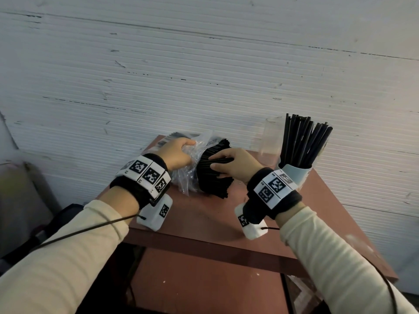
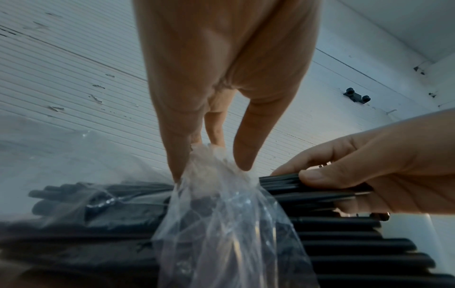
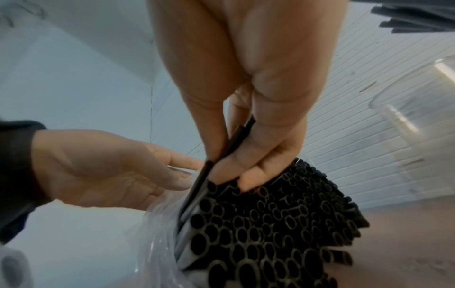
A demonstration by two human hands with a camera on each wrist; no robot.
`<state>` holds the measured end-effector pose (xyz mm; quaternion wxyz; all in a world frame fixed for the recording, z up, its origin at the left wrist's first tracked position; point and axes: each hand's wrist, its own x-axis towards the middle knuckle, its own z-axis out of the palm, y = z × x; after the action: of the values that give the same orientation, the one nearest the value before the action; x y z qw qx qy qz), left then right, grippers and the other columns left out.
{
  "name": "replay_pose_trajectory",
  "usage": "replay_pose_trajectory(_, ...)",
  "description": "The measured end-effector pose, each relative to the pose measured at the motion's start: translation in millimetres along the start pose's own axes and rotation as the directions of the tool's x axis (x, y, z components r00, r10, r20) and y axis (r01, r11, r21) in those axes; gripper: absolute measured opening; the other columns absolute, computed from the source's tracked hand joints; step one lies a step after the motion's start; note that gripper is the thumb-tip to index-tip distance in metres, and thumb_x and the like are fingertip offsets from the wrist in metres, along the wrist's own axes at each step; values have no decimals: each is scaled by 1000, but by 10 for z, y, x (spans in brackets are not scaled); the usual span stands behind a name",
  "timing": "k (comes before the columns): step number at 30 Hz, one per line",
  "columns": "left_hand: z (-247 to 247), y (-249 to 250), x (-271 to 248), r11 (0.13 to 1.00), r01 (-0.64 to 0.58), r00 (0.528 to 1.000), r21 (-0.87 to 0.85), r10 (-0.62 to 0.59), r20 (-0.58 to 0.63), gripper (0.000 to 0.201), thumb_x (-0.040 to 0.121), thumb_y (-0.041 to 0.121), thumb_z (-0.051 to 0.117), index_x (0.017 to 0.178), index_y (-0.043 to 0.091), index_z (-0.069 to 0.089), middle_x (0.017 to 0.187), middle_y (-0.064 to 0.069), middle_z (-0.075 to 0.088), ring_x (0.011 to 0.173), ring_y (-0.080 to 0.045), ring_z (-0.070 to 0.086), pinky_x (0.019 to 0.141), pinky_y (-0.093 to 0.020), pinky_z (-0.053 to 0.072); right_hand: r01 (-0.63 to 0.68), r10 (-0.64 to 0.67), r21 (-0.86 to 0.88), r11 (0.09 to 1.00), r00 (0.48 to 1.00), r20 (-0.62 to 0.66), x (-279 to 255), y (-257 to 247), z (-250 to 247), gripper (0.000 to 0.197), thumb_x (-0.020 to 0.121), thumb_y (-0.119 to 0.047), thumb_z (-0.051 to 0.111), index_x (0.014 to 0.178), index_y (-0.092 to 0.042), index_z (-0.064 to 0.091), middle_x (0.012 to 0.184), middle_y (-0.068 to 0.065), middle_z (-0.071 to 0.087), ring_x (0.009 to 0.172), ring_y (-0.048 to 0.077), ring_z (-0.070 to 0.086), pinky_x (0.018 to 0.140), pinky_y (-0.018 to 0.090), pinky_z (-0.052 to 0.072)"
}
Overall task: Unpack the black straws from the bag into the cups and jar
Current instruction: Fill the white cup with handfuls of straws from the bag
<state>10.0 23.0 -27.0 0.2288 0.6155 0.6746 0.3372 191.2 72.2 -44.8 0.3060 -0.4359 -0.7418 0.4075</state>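
A clear plastic bag (image 1: 192, 175) full of black straws (image 1: 209, 177) lies on the brown table (image 1: 204, 220), its open end toward me. My left hand (image 1: 179, 152) pinches the bag's crumpled plastic (image 2: 216, 161) from above. My right hand (image 1: 229, 164) grips a few straws (image 2: 295, 183) at the top of the bundle, thumb over them. The straws' open ends (image 3: 270, 224) show in the right wrist view, below my right hand's fingers (image 3: 246, 171). A white cup (image 1: 294, 175) at the right holds several upright straws (image 1: 303, 141). A clear jar (image 1: 271, 139) stands beside it, nothing visible inside.
A white ribbed wall (image 1: 204, 75) rises right behind the table. The table's front edge (image 1: 204, 243) lies below my wrists. Dark objects (image 1: 34, 234) sit on the floor at the left.
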Motion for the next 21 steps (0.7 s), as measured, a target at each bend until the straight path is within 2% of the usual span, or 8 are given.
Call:
replay_pose_trajectory(3, -1, -17, 23, 1000, -18, 1000, 20, 18, 7, 60, 85, 3, 68, 140, 19, 49, 149, -5, 45, 91, -7, 50, 75, -18, 41, 18, -18, -1, 1000, 1000, 4, 35, -6, -33, 16, 83, -11, 74, 96, -21, 72, 100, 9, 72, 90, 26, 71, 85, 36, 59)
replay_pose_trajectory(6, 2, -35, 36, 998, -28, 1000, 54, 27, 14, 60, 86, 5, 67, 141, 21, 47, 146, -4, 47, 72, 0, 45, 63, -9, 35, 24, -25, 32, 999, 999, 28, 48, -10, -29, 18, 87, -11, 71, 104, -17, 72, 105, 3, 68, 90, 21, 70, 88, 35, 57)
replay_pose_trajectory(9, 5, -28, 37, 997, -38, 999, 65, 37, 3, 59, 87, 6, 67, 140, 21, 47, 139, -2, 49, 71, 1, 43, 61, -8, 34, 17, -18, 89, 996, 1000, 13, 48, 1, -74, 15, 90, -4, 65, 103, -9, 72, 108, 8, 66, 89, 21, 69, 86, 34, 58)
replay_pose_trajectory(13, 10, -44, 44, 996, -42, 999, 74, 41, 13, 58, 88, 5, 64, 140, 21, 47, 120, 3, 53, 68, 6, 37, 61, -11, 34, 19, -21, 135, 991, 1000, 13, -8, 94, -248, 15, 90, 0, 63, 94, -12, 72, 106, 12, 66, 85, 14, 67, 73, 21, 58)
replay_pose_trajectory(16, 22, -13, 43, 992, -20, 1000, 125, 18, 17, 60, 89, 5, 61, 144, 23, 43, 108, 8, 55, 67, 4, 37, 60, -13, 34, 19, -17, 156, 988, 1000, -16, -110, 179, -440, 15, 90, 0, 63, 101, -7, 71, 108, 16, 68, 86, 15, 68, 70, 17, 56)
replay_pose_trajectory(18, 51, 57, 25, 978, -32, 999, 205, 36, -16, 62, 88, 8, 61, 145, 22, 40, 130, -4, 54, 82, -5, 53, 67, -19, 41, 30, -26, 139, 990, 999, -26, -199, 205, -579, 19, 90, -1, 63, 107, -4, 70, 107, 16, 70, 86, 14, 69, 71, 16, 56)
replay_pose_trajectory(19, 75, 96, 11, 965, -56, 996, 257, 73, -55, 62, 88, 11, 62, 145, 21, 40, 140, -7, 48, 101, -13, 57, 78, -21, 42, 37, -33, 132, 991, 999, -33, -244, 207, -636, 20, 90, -1, 62, 108, -3, 70, 106, 15, 71, 86, 13, 69, 71, 16, 56)
replay_pose_trajectory(21, 161, 213, -13, 940, -161, 972, 302, 203, -116, 59, 89, 22, 65, 144, 21, 41, 147, -7, 38, 130, -22, 46, 97, -22, 33, 55, -51, 98, 994, 998, -49, -338, 207, -753, 21, 90, -1, 63, 110, -1, 70, 105, 15, 71, 86, 15, 69, 74, 18, 57)
